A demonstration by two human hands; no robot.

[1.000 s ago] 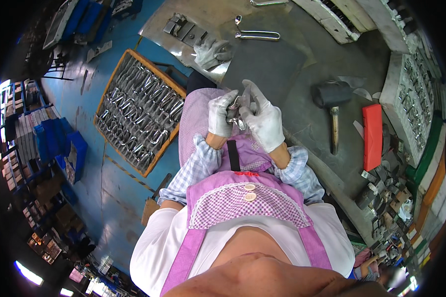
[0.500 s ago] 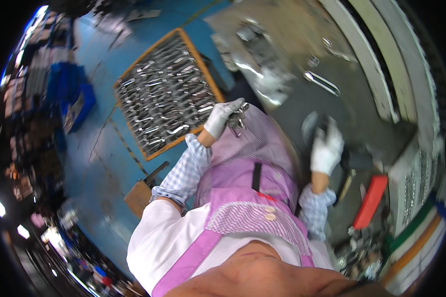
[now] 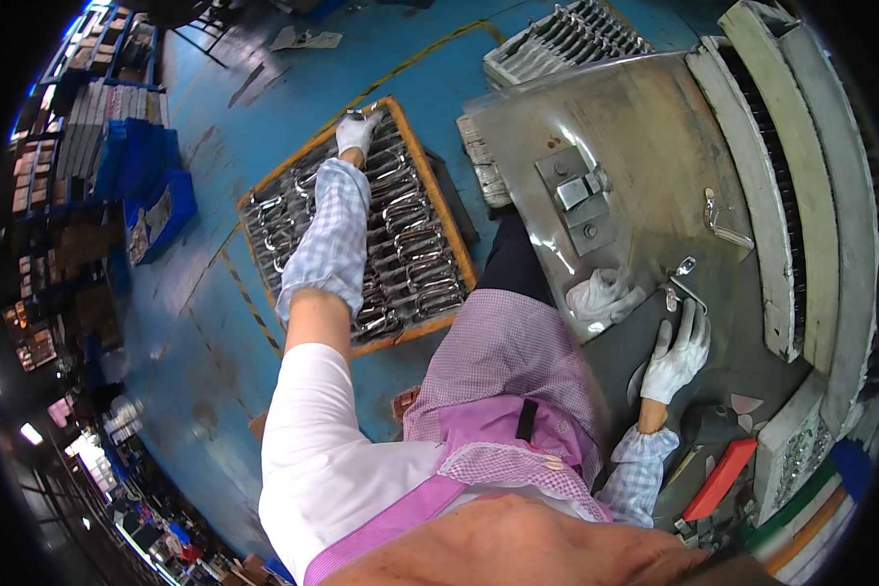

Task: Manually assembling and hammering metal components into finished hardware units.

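My left hand, in a white glove, reaches over the far edge of a wood-framed tray on my left. Its fingers are curled on a shiny metal part, mostly hidden by the glove. Rows of shiny curved metal parts lie in the tray. On the worktable, my gloved right hand is open, fingers stretched out. Its fingertips are at a bent shiny metal rod with a flattened end. Another bent metal part lies farther off.
A steel block fixture stands on the table, beside a crumpled white glove or cloth. Long pale bars line the right side. Near my right forearm lie a red bar and a dark rounded object. Behind is a crate of metal parts.
My left hand has gone from near my lap, holding metal parts, out to the tray's far edge. My right hand now rests with outstretched fingers by the bent rod. The view has shifted.
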